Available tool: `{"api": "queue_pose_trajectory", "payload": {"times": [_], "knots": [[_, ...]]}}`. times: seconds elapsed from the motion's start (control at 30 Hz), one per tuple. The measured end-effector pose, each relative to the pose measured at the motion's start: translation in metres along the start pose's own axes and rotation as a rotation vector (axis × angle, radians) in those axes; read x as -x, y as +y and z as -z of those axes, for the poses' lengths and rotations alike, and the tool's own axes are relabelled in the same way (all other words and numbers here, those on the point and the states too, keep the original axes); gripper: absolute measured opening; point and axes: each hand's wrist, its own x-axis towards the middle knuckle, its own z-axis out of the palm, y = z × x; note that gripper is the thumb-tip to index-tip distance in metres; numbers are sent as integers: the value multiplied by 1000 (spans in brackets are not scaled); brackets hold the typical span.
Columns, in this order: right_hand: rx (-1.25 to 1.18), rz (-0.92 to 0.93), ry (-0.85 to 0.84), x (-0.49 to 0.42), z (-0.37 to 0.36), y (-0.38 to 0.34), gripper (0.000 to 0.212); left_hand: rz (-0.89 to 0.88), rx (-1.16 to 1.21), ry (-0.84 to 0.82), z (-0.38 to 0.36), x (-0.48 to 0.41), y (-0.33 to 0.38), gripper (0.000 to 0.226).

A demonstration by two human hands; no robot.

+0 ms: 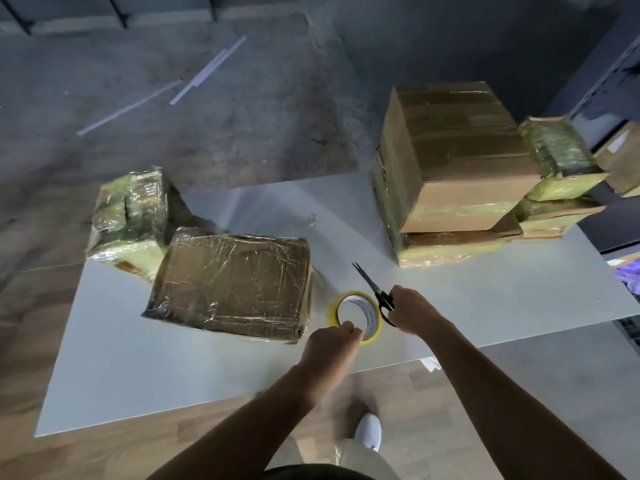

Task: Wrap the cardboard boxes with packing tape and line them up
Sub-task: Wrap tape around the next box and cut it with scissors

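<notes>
Tape roll (371,317) on table (173,375), near rim in left grip (329,348), scissors (372,284) in right grip (412,310) alongside

Left hand (329,344) and right hand (412,311) bare, forearms too. Beige trouser leg (360,459), pale grey shoe (369,432) at 6 o'clock; dark top (311,473) below.
</notes>
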Motion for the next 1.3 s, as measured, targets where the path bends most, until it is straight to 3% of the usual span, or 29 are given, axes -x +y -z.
{"api": "queue_pose_trajectory", "payload": {"times": [0.2, 0.37, 0.47, 0.8, 0.93, 1.07, 1.3], "knots": [[-23, 98, 6, 12, 40, -19, 25, -2, -1, 9, 4, 12, -3, 38], [208, 218, -34, 28, 82, -47, 35, 21, 15, 30, 5, 9, -1, 37], [331, 219, -96, 37, 99, -66, 41, 25, 42, 16, 5, 8, -2, 38], [559, 178, -270, 55, 115, -109, 31, 37, 0, -14, 8, 12, -6, 42], [607, 153, -289, 51, 110, -129, 36, -20, -62, -66, 10, 11, -6, 24], [672, 140, -321, 46, 106, -147, 37, -7, -71, -41, 15, 11, -6, 20], [722, 114, -386, 29, 94, -160, 34, -6, -65, 7, 11, 12, -6, 37]]}}
